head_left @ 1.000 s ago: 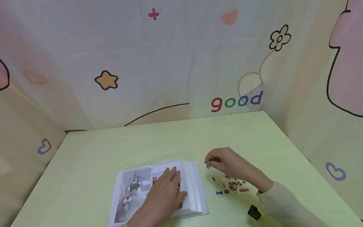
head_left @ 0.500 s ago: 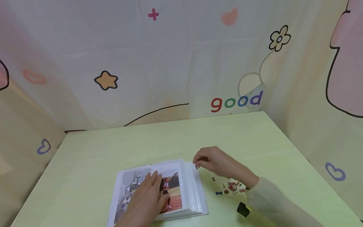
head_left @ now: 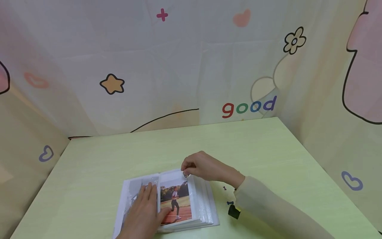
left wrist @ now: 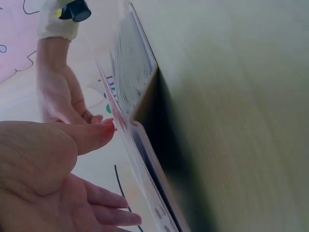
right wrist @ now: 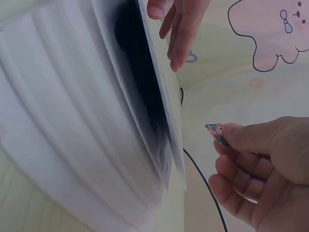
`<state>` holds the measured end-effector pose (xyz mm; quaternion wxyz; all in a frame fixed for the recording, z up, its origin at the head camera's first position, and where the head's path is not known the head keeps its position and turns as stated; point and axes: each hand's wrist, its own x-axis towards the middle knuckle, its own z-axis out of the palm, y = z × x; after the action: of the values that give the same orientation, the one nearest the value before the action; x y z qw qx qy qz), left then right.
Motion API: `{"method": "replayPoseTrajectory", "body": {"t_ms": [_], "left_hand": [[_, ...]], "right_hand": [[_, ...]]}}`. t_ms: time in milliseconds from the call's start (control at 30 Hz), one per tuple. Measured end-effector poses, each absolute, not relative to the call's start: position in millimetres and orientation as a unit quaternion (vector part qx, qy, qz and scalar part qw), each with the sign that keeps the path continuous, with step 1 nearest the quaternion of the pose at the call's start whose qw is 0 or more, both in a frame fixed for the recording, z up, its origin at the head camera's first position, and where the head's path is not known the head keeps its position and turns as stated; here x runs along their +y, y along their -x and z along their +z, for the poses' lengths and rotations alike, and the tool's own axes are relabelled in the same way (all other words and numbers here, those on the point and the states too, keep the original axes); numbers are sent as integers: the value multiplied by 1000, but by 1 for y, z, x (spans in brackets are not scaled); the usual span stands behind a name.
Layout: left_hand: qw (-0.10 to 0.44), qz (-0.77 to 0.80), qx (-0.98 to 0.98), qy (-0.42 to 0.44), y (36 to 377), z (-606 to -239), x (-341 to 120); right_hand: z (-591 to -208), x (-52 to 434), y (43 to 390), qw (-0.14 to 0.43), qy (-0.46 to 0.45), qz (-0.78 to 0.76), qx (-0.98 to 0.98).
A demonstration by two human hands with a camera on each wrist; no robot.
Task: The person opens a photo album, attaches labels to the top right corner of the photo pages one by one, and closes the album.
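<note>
Head view: right hand (head_left: 203, 167) pinches sticker (head_left: 185, 175) over album (head_left: 203, 202) corner; left hand (head_left: 143, 212) lies flat.

Right hand (head_left: 206, 167): moved left from over the stickers (head_left: 229, 202) to the photo album's (head_left: 182, 199) top edge, pinching a small sticker (right wrist: 216, 131).
Left hand (head_left: 143, 214): slid left, uncovering the runner photo (head_left: 176, 202).

We see pale green table (head_left: 268, 146), bare wood-grain top. Two small dark-blue stickers (head_left: 224, 188) lie on it right of centre, near each other. Around table we note cartoon backdrop (head_left: 185, 66): orange star (head_left: 112, 84), pink cross (head_left: 162, 15), flower outline (head_left: 294, 40), word "good" (head_left: 249, 107), purple hearts (head_left: 352, 181) low at both sides.
</note>
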<state>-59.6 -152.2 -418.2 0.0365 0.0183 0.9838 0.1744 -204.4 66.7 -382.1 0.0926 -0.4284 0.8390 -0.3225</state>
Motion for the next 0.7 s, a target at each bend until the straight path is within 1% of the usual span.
{"method": "replayPoseTrajectory", "body": {"t_ms": [167,433,700], "left_hand": [[27,173,984,-14,59,-421,-157],[23,154,988,-15,59,-425,-161],[26,151,988,-9,59,-426,-159]], "right_hand": [[-379,43,210,99,450,-321,828],[-378,10,214,138,465,-335,808],[-383,-16,217,146,457,-341,809]]}}
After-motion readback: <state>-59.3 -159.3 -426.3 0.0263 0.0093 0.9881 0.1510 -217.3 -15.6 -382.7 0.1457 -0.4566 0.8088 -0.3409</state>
